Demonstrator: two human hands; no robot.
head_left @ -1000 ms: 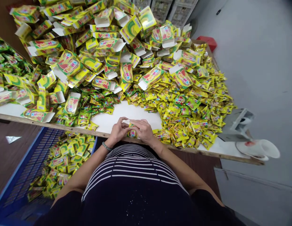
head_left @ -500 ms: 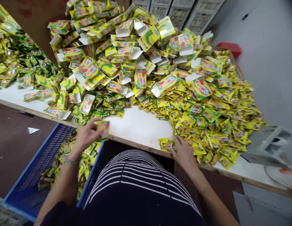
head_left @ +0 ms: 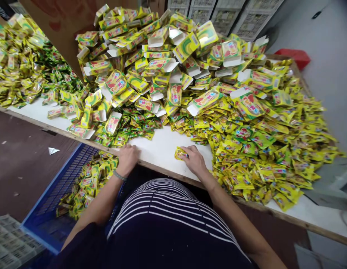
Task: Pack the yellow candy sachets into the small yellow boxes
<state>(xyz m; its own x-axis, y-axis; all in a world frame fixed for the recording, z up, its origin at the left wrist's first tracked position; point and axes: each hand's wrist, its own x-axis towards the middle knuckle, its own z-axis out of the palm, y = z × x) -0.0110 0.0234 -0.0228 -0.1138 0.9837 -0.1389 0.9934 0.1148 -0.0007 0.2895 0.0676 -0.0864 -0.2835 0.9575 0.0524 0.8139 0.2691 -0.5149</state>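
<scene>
My right hand (head_left: 195,160) pinches small yellow candy packets (head_left: 179,153) just above the white tabletop (head_left: 162,144). At the table's front edge my left hand (head_left: 128,158) is closed, knuckles up; anything inside it is hidden. Beyond that hand lies a small pile of green packets (head_left: 137,125). A large heap of yellow packets (head_left: 252,160) spreads to the right of my right hand. Behind, open-ended small printed boxes (head_left: 159,65) are piled high, their white flaps sticking out.
Below the table on the left stands a blue plastic crate (head_left: 40,231) containing filled-looking small boxes (head_left: 92,183). A brown cardboard panel (head_left: 61,30) divides the heaps at the left. A red container (head_left: 295,58) and a grey device (head_left: 335,183) are at the right.
My left hand has moved right from above the blue crate to the table edge; the small box it held no longer shows. My right hand has moved left, taking packets from the heap's edge.
</scene>
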